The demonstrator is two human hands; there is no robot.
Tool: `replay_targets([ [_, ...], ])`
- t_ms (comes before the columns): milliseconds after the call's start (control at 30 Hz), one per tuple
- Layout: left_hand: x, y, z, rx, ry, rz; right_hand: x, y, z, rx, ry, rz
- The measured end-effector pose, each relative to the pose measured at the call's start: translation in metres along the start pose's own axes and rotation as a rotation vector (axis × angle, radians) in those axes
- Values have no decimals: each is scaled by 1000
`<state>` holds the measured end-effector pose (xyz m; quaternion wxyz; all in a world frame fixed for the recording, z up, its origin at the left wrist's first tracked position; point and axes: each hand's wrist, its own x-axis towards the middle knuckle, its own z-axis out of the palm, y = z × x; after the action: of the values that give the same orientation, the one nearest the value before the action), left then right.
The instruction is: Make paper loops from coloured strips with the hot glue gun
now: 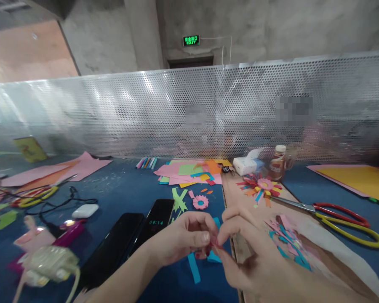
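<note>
Just above the near edge of the blue table, my left hand (pixel 189 235) and my right hand (pixel 249 242) meet fingertip to fingertip. Both are closed in a pinch on a small red paper piece (pixel 214 244), mostly hidden by the fingers. Under them lie blue paper strips (pixel 194 268). Just beyond are a pink pleated paper rosette (pixel 200 202) with a blue centre and crossed green strips (pixel 179 199). A colourful paper flower (pixel 264 185) with a pink centre lies past my right hand.
Red-and-yellow-handled scissors (pixel 312 208) and paper scraps (pixel 289 244) lie to the right. Two phones (pixel 113 244) and a white charger (pixel 52 265) are left. Coloured sheets (pixel 189 170), markers (pixel 147 163), a tissue box (pixel 246 165) and a bottle (pixel 278 163) stand before a perforated metal divider (pixel 129 113).
</note>
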<state>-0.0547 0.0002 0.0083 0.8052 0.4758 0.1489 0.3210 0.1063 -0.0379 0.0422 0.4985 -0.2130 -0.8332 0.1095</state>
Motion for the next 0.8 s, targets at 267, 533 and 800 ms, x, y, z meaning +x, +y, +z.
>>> replay_targets([
  [267, 0, -1, -2, 18, 2, -3, -3, 0, 1, 31, -15, 11],
  [533, -1, -1, -2, 65, 8, -1, -4, 3, 2, 83, -28, 34],
  [800, -1, 0, -3, 81, -4, 8, -2, -2, -1, 86, -60, 35],
])
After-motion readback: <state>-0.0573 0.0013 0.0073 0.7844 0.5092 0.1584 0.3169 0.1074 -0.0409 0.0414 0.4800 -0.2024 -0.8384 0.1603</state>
